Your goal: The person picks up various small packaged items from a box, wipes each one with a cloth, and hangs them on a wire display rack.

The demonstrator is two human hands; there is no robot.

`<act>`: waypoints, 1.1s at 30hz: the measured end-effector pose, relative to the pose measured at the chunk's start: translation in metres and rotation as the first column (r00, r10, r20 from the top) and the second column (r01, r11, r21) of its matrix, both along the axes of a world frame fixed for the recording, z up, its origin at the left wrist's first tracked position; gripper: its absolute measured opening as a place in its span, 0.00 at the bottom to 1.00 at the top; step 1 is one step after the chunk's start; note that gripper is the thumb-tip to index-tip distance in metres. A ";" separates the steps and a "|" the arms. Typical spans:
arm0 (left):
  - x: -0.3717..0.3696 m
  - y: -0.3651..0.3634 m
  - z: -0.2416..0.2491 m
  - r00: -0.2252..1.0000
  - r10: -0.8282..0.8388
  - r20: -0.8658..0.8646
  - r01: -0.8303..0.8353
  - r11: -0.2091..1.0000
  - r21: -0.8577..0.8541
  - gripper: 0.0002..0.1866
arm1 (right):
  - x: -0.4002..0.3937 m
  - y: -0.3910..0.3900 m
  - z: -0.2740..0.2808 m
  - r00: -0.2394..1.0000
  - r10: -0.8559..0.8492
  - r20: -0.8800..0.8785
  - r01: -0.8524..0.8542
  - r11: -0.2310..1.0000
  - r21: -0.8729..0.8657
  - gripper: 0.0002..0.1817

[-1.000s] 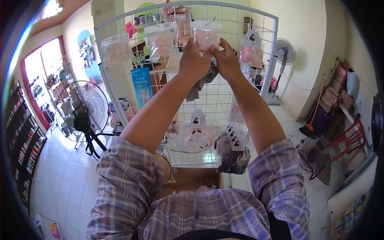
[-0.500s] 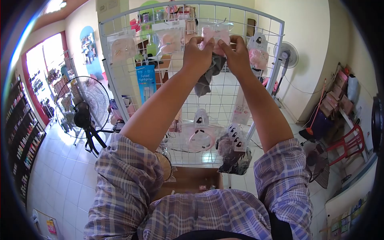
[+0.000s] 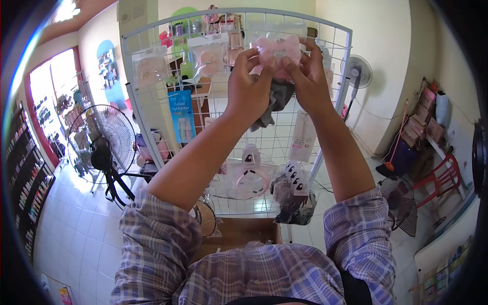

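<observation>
Hands (image 3: 278,76) near rack's (image 3: 239,11) top edge

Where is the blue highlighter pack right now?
In the head view, the blue pack hangs on the left side of the white wire rack, left of the left hand.

Two hands (image 3: 250,86), one held pink item (image 3: 279,50), one wire rack (image 3: 350,38), three fans (image 3: 100,151) and one red chair (image 3: 444,177).
</observation>
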State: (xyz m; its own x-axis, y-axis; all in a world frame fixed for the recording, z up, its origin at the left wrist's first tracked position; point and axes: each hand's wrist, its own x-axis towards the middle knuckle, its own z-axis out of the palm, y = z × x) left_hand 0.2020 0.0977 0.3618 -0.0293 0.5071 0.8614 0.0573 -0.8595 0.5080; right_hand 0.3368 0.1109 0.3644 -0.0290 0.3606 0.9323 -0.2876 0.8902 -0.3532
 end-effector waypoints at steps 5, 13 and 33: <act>-0.001 -0.025 -0.020 0.987 -0.163 -0.001 0.163 0.986 0.022 0.26 | 0.012 -0.039 -0.028 1.000 -0.004 0.004 0.004 1.000 0.005 0.33; 0.024 -0.071 -0.084 0.794 -0.056 -0.606 0.174 0.975 0.138 0.38 | 0.052 -0.110 -0.139 0.940 -0.263 -0.219 0.239 0.962 -0.130 0.40; 0.105 0.019 0.024 0.802 0.201 -0.563 0.072 0.903 0.424 0.36 | 0.140 0.000 -0.016 0.768 -0.618 0.169 0.600 0.786 0.149 0.36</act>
